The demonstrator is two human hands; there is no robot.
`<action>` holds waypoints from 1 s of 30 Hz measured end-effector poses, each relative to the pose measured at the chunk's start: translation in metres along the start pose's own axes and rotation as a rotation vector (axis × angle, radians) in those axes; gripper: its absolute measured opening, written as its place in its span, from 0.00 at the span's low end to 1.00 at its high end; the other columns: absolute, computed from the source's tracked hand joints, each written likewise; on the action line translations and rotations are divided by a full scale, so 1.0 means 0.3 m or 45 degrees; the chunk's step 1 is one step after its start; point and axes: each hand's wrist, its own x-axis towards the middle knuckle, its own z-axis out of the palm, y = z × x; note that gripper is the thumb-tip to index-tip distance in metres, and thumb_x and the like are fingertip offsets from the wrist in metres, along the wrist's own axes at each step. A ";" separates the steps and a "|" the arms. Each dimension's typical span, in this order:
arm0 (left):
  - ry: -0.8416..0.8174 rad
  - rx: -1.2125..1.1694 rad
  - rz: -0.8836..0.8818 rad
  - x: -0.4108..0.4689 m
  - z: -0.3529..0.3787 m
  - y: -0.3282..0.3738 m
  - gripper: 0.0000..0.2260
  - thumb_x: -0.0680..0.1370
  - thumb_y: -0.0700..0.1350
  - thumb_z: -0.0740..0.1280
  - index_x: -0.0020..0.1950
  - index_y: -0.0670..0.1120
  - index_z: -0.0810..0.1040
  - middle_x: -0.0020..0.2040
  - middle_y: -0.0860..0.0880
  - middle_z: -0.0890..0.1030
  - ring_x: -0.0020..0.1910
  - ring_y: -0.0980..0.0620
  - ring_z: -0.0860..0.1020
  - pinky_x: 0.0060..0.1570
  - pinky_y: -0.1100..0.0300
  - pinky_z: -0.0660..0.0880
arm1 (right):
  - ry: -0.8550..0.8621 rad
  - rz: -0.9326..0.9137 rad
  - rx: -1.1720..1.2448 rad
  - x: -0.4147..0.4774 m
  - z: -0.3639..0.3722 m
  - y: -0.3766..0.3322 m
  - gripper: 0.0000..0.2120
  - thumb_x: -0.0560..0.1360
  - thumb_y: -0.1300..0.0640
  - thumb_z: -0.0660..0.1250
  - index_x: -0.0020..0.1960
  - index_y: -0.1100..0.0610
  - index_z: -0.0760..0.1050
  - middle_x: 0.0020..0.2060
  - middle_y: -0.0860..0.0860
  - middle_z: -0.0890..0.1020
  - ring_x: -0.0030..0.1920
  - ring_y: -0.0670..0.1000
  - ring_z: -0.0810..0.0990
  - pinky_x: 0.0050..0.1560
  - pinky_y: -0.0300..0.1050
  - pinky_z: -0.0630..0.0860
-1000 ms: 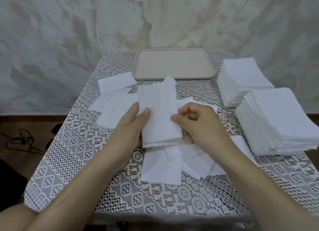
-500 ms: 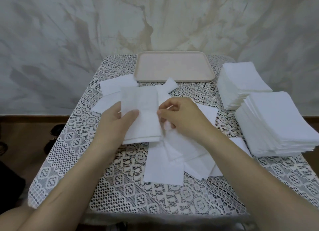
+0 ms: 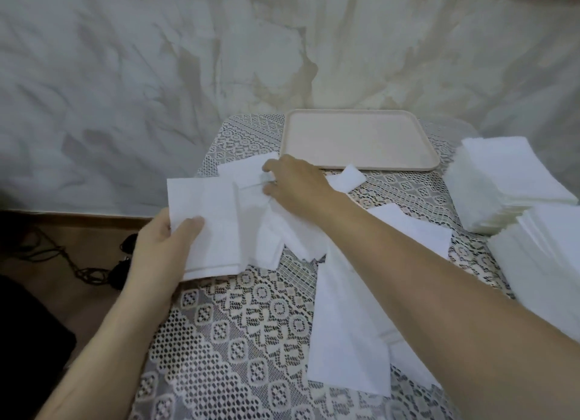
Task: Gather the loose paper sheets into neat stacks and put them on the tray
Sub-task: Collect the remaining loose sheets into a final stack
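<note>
My left hand grips a small gathered stack of white sheets by its left edge, thumb on top, held over the table's left side. My right hand reaches across to the far left and pinches a loose white sheet lying near the tray's front left corner. More loose sheets lie scattered over the middle of the lace tablecloth, partly under my right forearm. The beige tray sits at the back of the table and holds nothing.
Two tall stacks of white sheets stand along the table's right side. The table's left edge drops to a brown floor with dark cables. A pale draped wall stands right behind the tray.
My left hand carried the gathered stack leftward. My right hand left the stack and reached forward and left to a loose sheet near the tray. The view has turned left.
</note>
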 end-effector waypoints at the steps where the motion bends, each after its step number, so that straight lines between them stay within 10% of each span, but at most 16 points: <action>1: -0.001 -0.003 0.010 -0.004 0.002 -0.003 0.09 0.84 0.43 0.67 0.55 0.56 0.83 0.55 0.52 0.87 0.56 0.46 0.84 0.58 0.44 0.81 | -0.021 0.009 -0.016 0.013 0.005 0.001 0.17 0.83 0.51 0.63 0.69 0.56 0.74 0.63 0.57 0.75 0.61 0.63 0.77 0.58 0.56 0.75; 17: -0.005 -0.064 0.004 -0.002 -0.003 -0.015 0.08 0.84 0.43 0.67 0.56 0.55 0.83 0.50 0.57 0.88 0.53 0.50 0.84 0.47 0.53 0.78 | -0.055 -0.132 -0.054 -0.084 -0.054 0.033 0.03 0.81 0.55 0.65 0.53 0.50 0.77 0.46 0.47 0.73 0.56 0.56 0.72 0.53 0.53 0.74; 23: -0.017 -0.079 0.007 -0.011 0.000 -0.007 0.09 0.84 0.44 0.67 0.55 0.56 0.84 0.54 0.53 0.88 0.57 0.45 0.84 0.62 0.38 0.79 | -0.216 -0.093 0.135 -0.131 -0.045 -0.003 0.17 0.76 0.43 0.72 0.63 0.46 0.76 0.54 0.48 0.73 0.57 0.50 0.69 0.52 0.48 0.67; 30: -0.067 0.021 0.082 -0.025 -0.008 -0.020 0.09 0.84 0.45 0.67 0.57 0.59 0.83 0.54 0.57 0.87 0.56 0.50 0.85 0.60 0.42 0.81 | -0.230 0.015 0.285 -0.095 -0.039 -0.010 0.06 0.76 0.52 0.73 0.49 0.49 0.76 0.45 0.46 0.77 0.50 0.52 0.76 0.44 0.45 0.68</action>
